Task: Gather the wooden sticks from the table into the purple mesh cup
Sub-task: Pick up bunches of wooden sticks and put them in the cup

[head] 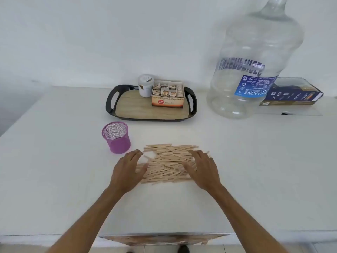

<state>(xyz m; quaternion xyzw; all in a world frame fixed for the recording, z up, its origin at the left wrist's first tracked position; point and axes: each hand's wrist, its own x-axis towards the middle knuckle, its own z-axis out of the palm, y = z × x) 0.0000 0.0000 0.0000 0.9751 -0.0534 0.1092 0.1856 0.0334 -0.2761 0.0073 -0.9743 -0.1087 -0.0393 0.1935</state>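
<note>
Flatly, hands [165,169] flanking sticks [168,164].

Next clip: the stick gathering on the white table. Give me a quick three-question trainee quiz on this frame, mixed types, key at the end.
1. True or false: the sticks are already in the cup.
2. Multiple choice: where is the cup relative to the pile? A) behind it, to the left B) on the tray C) right of the water bottle
3. Fill in: the left hand and right hand rest at the two ends of the ____.

Key:
1. False; they lie in a pile on the table, and the cup looks empty.
2. A
3. pile
</note>
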